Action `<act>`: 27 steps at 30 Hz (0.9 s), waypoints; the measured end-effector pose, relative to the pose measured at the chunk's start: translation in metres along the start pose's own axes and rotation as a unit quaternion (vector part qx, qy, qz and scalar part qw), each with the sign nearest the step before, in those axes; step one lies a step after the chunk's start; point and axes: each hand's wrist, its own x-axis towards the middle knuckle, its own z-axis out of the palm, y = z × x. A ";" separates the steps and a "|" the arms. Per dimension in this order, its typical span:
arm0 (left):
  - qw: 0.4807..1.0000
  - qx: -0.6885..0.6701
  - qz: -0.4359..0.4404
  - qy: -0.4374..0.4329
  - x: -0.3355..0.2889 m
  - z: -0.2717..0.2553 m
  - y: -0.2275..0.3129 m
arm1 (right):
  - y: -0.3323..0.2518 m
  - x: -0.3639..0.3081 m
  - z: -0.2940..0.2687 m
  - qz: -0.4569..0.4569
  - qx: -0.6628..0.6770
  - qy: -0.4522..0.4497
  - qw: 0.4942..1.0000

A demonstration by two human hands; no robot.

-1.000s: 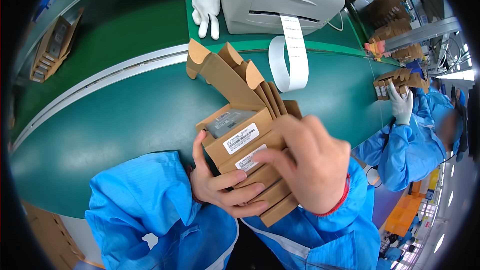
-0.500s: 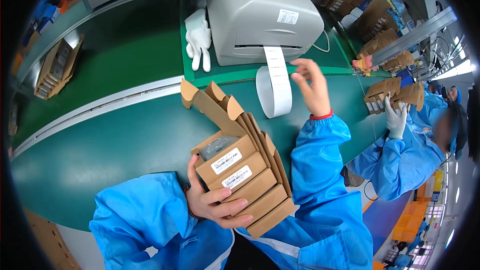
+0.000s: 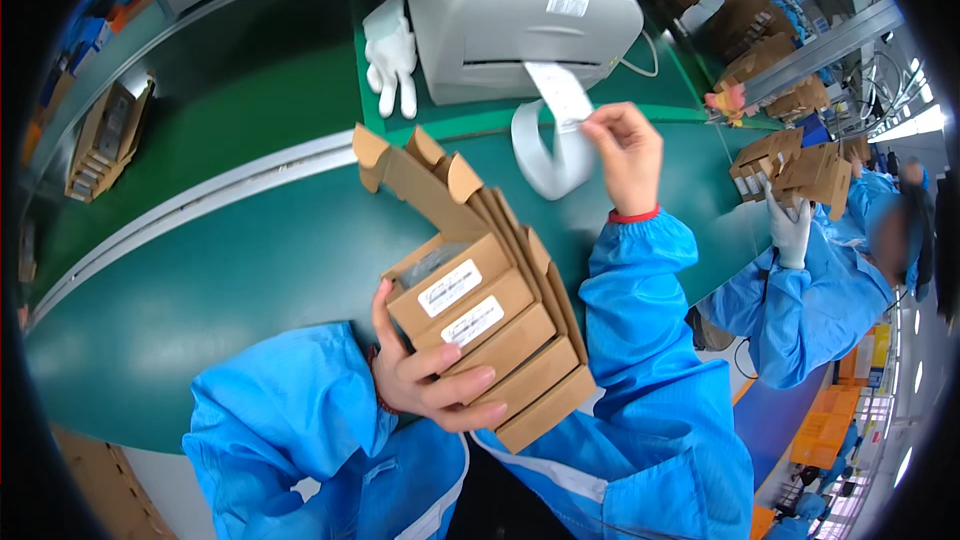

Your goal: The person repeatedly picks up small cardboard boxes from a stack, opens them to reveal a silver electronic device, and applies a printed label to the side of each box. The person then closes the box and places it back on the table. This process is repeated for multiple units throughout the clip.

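My left hand (image 3: 428,380) is wrapped round a stack of small brown cardboard boxes (image 3: 525,365). The top box has its lid flipped up, with something grey inside that I cannot make out. White labels (image 3: 450,287) are stuck on the fronts of the upper two boxes; the lower ones show bare fronts. My right hand (image 3: 630,155) pinches the label strip (image 3: 562,100) at its right edge. That strip comes out of the slot of a grey label printer (image 3: 520,20), and its backing curls down in a loop onto the table.
A white glove (image 3: 391,55) lies left of the printer. On the green conveyor (image 3: 220,90) at the left, open cartons (image 3: 108,140) stand. At the right, a co-worker's gloved hand (image 3: 790,230) holds similar boxes (image 3: 800,170). A metal rail (image 3: 200,210) borders the green table (image 3: 200,290).
My right hand has closed on the label strip, which is now bent toward it. The left hand still holds the stack. The whole view has shifted slightly.
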 end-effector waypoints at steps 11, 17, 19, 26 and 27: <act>0.999 0.003 -0.006 0.036 -0.003 0.006 0.000 | -0.146 -0.081 -0.040 -0.044 0.069 -0.212 0.974; 0.998 -0.004 -0.014 0.061 -0.001 0.015 0.003 | -0.165 -0.093 -0.029 0.026 0.005 -0.260 0.965; 0.999 0.010 0.001 0.038 -0.002 0.012 0.001 | -0.163 -0.094 -0.028 0.017 -0.009 -0.254 0.967; 1.000 0.016 0.001 0.008 0.000 0.010 0.002 | -0.159 -0.094 -0.026 0.004 -0.034 -0.237 0.971; 1.000 0.014 0.000 0.010 0.000 0.011 0.002 | -0.158 -0.094 -0.025 -0.001 -0.036 -0.237 0.971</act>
